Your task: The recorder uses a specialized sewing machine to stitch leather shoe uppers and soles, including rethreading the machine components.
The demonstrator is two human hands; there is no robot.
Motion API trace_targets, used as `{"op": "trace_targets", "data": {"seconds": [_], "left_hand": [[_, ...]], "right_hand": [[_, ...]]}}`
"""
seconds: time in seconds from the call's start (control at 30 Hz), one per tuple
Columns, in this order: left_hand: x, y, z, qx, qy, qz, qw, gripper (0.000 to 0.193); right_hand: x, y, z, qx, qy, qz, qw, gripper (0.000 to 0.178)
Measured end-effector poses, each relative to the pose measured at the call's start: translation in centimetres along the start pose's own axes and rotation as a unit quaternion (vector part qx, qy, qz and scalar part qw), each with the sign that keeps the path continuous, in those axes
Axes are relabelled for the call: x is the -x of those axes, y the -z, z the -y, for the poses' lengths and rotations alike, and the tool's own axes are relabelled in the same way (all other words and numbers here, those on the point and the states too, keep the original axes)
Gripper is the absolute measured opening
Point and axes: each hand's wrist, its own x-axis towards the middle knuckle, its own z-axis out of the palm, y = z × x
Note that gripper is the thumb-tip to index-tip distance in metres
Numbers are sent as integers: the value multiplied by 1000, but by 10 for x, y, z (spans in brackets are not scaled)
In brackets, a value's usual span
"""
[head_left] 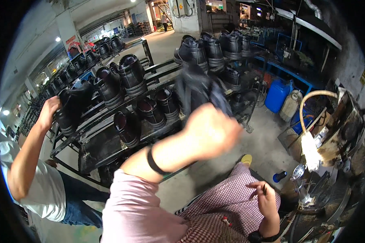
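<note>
At far left, a co-worker's hand [49, 111] is noted against a dark boot [74, 106] beside the rack. Further right, rows of black boots [132, 76] are carried upright, openings uppermost, on the tiers of a dark metal rack [98, 148]. At centre, in front of the rack, a blurred black boot [198, 87] is found raised just beyond the left hand [213, 131]. The fingers of that hand are curled, and the boot is judged to be held; the exact contact is hidden and cannot be told. Moderate weight is expected, with a stiff sole and heel, a softer shaft and a smooth, somewhat slippery surface; fragility is not anticipated. A firm hold is best taken around the shaft or heel, clear of the glossy upper. Beyond, a blue container [276, 96] is noted on the floor. Near the lap, a small dark item [265, 189] is pinched narrowly in the right hand [267, 201]; its kind cannot be told. At far right, soiled machinery [346, 131] is recorded.
</note>
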Motion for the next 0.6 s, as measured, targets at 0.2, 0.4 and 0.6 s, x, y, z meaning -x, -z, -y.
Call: {"op": "trace_targets", "data": {"seconds": [0.2, 0.4, 0.6], "left_hand": [[-10, -19, -161, 352, -136, 12, 926, 21], [43, -59, -208, 401, 322, -26, 857, 73], [66, -92, -242, 864, 496, -48, -74, 83]], "right_hand": [[23, 18, -19, -12, -95, -188, 978, 13], [86, 32, -55, -248, -133, -296, 913, 45], [65, 45, -76, -196, -65, -268, 941, 22]]}}
